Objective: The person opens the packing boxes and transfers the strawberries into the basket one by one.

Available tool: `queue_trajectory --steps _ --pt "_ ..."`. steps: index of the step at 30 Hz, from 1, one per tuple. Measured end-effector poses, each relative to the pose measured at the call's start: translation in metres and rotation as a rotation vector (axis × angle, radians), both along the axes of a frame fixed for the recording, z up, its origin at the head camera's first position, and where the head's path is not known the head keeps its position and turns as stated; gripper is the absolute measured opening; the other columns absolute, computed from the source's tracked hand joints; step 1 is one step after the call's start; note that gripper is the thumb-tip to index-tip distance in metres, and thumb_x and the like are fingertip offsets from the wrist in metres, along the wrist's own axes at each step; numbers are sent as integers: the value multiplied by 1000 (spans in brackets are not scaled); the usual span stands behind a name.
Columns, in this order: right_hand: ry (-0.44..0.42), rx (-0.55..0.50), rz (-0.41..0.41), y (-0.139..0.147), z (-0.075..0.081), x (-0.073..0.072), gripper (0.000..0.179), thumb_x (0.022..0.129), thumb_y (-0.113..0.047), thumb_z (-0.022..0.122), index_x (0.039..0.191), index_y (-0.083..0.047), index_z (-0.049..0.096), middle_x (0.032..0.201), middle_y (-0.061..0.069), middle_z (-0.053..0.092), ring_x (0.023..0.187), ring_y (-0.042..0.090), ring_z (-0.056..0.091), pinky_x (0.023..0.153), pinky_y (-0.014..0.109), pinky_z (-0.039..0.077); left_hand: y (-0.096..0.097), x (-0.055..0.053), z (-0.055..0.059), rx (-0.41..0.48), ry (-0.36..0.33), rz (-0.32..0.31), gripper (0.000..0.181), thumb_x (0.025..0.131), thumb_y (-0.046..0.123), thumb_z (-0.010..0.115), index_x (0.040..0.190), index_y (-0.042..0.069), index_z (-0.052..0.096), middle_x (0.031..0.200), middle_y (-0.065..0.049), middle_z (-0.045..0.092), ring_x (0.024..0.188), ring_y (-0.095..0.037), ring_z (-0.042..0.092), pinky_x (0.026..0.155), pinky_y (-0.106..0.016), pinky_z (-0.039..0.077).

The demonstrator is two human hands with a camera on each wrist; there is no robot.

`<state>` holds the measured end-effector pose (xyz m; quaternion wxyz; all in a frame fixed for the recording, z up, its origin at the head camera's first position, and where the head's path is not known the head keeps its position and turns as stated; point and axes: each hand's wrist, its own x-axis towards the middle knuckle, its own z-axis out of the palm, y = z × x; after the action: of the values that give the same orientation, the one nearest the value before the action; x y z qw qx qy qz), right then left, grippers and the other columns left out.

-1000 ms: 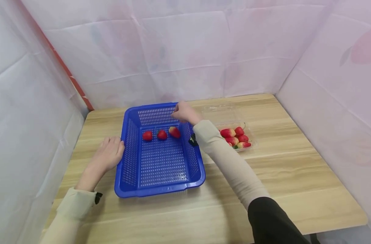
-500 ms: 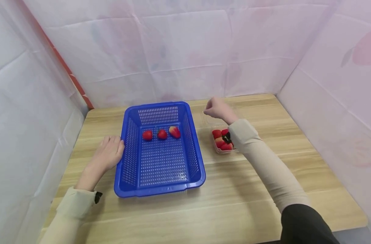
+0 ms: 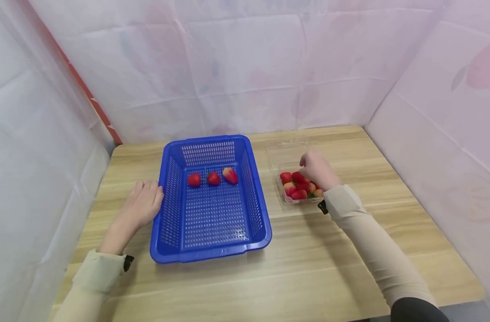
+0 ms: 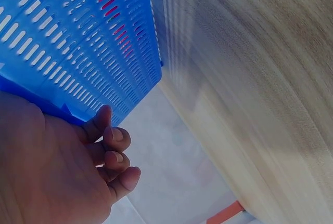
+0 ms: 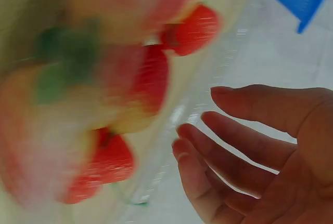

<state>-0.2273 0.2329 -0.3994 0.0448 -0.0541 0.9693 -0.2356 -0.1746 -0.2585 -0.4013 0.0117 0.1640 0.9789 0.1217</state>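
Note:
A blue plastic basket [image 3: 212, 250] with slotted walls stands on the table. Inside it, a row of 3 strawberries [image 3: 214, 179] lies toward the back. My left hand [image 3: 144, 203] holds the basket's left rim, and the left wrist view shows its curled fingers [image 4: 118, 157] just outside the slotted wall. My right hand [image 3: 318, 169] is over a clear plastic box [image 3: 287, 200] with several strawberries [image 3: 299, 194]. From the right wrist, these strawberries [image 5: 151, 81] look large and blurred, with the bent fingers [image 5: 234, 151] and thumb apart, holding nothing.
The box's clear lid [image 3: 289, 152] is folded back behind it on the wooden table [image 3: 293, 268]. White printed sheeting [image 3: 245, 62] encloses the table at the back and both sides. The table's right edge lies beyond the right forearm.
My right hand has moved right from over the basket, then lowered toward the strawberry box. The left hand keeps its place at the basket's rim.

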Motion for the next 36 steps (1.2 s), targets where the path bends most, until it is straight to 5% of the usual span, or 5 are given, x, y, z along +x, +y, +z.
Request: queue_trajectory --steps 10,19,29,36 --pt "35 39 -34 1 -25 8 25 81 2 66 104 9 68 104 27 67 96 41 62 86 54 49 -1 0 2 -1 1 -5 35 107 25 21 94 4 46 88 -13 48 86 -33 38 75 -44 32" --pt "185 66 -36 -7 -37 15 18 73 7 67 91 9 70 95 26 66 93 42 58 84 54 44 0 -2 3 5 0 4 36 107 25 21 94 4 48 88 -12 49 86 -32 38 75 -43 31" --pt "0 64 -97 -10 -46 13 33 80 6 60 112 8 66 108 27 64 93 39 60 82 53 50 1 -2 3 4 -17 12 37 107 27 20 97 4 47 90 -13 49 88 -32 38 76 -44 32" --pt "11 48 -94 -10 -47 14 33 80 7 61 113 9 65 110 29 63 95 41 60 83 55 50 1 -1 3 0 -25 10 38 107 26 20 97 3 48 91 -13 49 88 -32 38 77 -44 32"
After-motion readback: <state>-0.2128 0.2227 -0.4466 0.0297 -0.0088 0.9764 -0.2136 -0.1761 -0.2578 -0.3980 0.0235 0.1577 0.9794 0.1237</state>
